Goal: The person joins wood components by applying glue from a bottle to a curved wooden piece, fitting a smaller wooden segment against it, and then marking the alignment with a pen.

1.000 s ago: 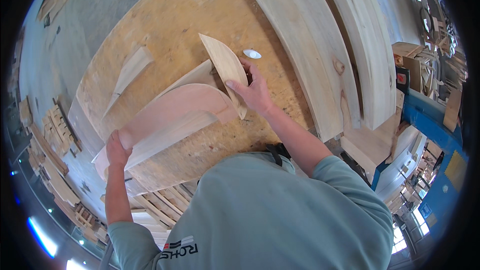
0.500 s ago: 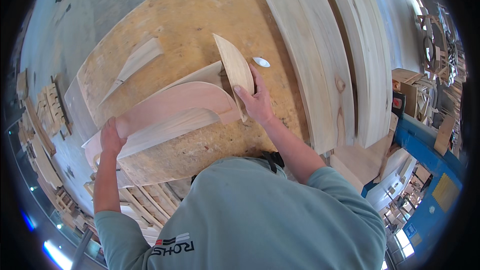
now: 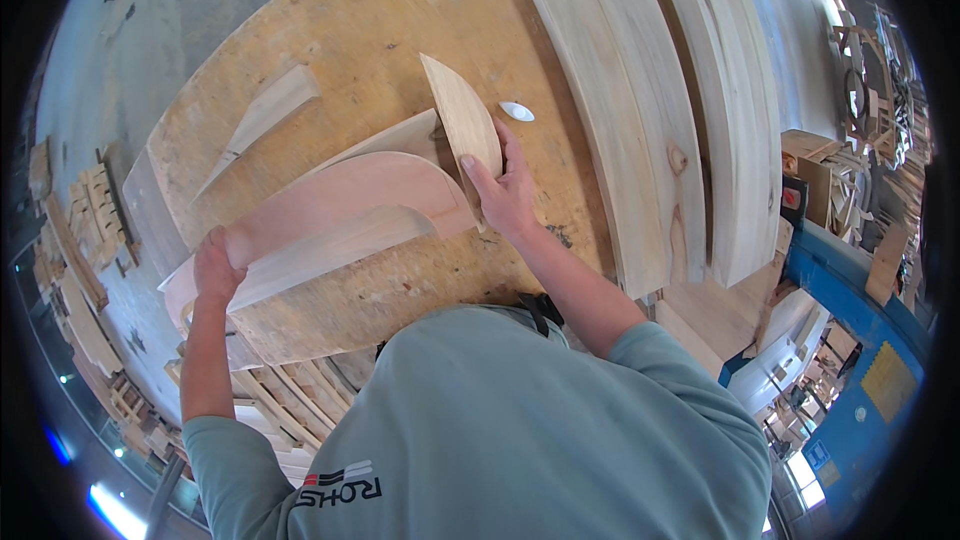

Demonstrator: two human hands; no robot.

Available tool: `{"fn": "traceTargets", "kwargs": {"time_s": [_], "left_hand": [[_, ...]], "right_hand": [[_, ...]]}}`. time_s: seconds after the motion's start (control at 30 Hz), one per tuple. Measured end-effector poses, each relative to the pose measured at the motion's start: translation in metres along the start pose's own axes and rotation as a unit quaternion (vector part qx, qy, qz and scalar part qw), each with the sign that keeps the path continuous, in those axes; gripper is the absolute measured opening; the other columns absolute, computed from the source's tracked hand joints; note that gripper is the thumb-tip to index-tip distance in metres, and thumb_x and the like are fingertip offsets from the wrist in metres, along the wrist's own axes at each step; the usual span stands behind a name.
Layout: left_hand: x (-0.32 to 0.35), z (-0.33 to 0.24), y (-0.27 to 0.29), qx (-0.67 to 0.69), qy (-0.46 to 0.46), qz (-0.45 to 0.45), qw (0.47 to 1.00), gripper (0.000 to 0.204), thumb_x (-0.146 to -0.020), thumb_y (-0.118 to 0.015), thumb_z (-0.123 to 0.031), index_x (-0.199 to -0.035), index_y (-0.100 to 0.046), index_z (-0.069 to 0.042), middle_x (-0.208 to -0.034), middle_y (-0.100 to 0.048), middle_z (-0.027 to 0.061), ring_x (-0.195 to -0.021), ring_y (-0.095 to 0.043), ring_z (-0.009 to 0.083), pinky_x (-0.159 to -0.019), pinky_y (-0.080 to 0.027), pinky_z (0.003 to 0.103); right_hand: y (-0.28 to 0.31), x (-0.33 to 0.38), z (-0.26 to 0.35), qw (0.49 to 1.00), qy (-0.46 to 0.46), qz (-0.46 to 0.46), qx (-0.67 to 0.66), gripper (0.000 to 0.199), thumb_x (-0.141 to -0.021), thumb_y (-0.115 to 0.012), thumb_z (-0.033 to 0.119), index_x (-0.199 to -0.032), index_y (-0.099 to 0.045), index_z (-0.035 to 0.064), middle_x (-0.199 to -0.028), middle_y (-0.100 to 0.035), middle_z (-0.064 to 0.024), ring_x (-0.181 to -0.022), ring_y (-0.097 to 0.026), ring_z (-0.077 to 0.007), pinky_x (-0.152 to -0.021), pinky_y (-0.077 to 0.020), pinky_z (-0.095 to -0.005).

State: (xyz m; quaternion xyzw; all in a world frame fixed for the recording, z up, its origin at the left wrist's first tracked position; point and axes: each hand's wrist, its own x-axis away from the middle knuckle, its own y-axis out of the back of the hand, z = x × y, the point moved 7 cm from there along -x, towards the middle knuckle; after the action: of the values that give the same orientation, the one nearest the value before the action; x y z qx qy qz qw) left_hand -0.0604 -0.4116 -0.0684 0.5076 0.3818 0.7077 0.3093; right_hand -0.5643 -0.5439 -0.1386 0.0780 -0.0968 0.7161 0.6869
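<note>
A: State the change, largest item first.

B: Read the worktop (image 3: 380,30) and the long curved planks (image 3: 630,110), upper right of the frame, as shifted slightly up and left since half a second ago, probably through head motion. Read the pink panel (image 3: 340,190), left of centre, as shifted likewise. Apply the same to the half-moon piece (image 3: 462,125), just above centre; note no clear movement against the panel.

A: Interpret for the work in hand.

B: Judge as a steady hold of two parts together, not a fresh placement.

A: Give directions and long axes.

B: For the panel, trace from lower left toward the centre, rounded end facing right. For the half-moon piece, trace steeply from the pointed tip at upper left down to the right, roughly square to the panel, curved edge facing right. Cannot tell contact from overlap at the panel's end.

A: Report each hand.

B: Record the left hand (image 3: 218,265) as gripping the panel's left end. Record the right hand (image 3: 510,190) as closed on the half-moon piece's curved edge, thumb on the face. Lastly, note the small white object (image 3: 516,112) near the fingertips.
</note>
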Motion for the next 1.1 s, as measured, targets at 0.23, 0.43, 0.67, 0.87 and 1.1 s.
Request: {"fn": "traceTargets", "kwargs": {"time_s": [0.23, 0.43, 0.67, 0.87, 1.1], "left_hand": [[0.000, -0.003, 0.005, 0.005, -0.004, 0.001, 1.000, 0.085, -0.060, -0.090, -0.010, -0.134, -0.047, -0.003, -0.127, -0.058, 0.0201, -0.121, -0.056, 0.0395, -0.104, -0.046, 0.046], [0.000, -0.005, 0.008, 0.011, -0.010, -0.007, 1.000, 0.084, -0.061, -0.089, -0.009, -0.134, -0.047, -0.002, -0.128, -0.058, 0.0211, -0.121, -0.055, 0.0403, -0.105, -0.046, 0.046], [0.000, -0.012, 0.013, 0.023, -0.021, -0.011, 0.999, 0.081, -0.061, -0.089, -0.009, -0.131, -0.049, -0.002, -0.125, -0.060, 0.0221, -0.120, -0.056, 0.0417, -0.104, -0.046, 0.047], [-0.001, -0.008, 0.009, 0.020, -0.034, -0.015, 0.999, 0.080, -0.061, -0.087, -0.006, -0.130, -0.047, -0.002, -0.119, -0.061, 0.0246, -0.115, -0.057, 0.0451, -0.099, -0.048, 0.048], [-0.001, -0.006, 0.007, 0.018, -0.015, -0.009, 1.000, 0.085, -0.058, -0.090, -0.008, -0.132, -0.048, -0.002, -0.124, -0.060, 0.0234, -0.119, -0.056, 0.0424, -0.103, -0.047, 0.046]], "right_hand": [[0.002, 0.001, 0.005, 0.999, 0.018, -0.007, 0.039, 0.070, -0.094, -0.071, 0.021, -0.149, -0.037, -0.0052, -0.140, -0.056, -0.0212, -0.126, -0.057, -0.0260, -0.105, -0.0456, -0.0374], [0.004, 0.002, -0.004, 0.999, 0.024, -0.007, 0.037, 0.069, -0.095, -0.070, 0.021, -0.149, -0.036, -0.0049, -0.140, -0.055, -0.0201, -0.126, -0.056, -0.0254, -0.106, -0.0447, -0.0375], [0.004, 0.000, -0.006, 1.000, 0.000, -0.001, 0.014, 0.072, -0.094, -0.072, 0.022, -0.150, -0.035, -0.0034, -0.138, -0.057, -0.0205, -0.125, -0.057, -0.0253, -0.105, -0.0458, -0.0370], [0.003, -0.003, 0.001, 0.999, -0.009, 0.005, 0.032, 0.072, -0.093, -0.073, 0.023, -0.150, -0.036, -0.0024, -0.136, -0.058, -0.0196, -0.125, -0.057, -0.0244, -0.105, -0.0462, -0.0370], [0.002, -0.003, 0.004, 0.999, -0.002, 0.009, 0.034, 0.071, -0.094, -0.071, 0.020, -0.150, -0.034, -0.0033, -0.137, -0.056, -0.0211, -0.127, -0.056, -0.0265, -0.107, -0.0443, -0.0378]]}}
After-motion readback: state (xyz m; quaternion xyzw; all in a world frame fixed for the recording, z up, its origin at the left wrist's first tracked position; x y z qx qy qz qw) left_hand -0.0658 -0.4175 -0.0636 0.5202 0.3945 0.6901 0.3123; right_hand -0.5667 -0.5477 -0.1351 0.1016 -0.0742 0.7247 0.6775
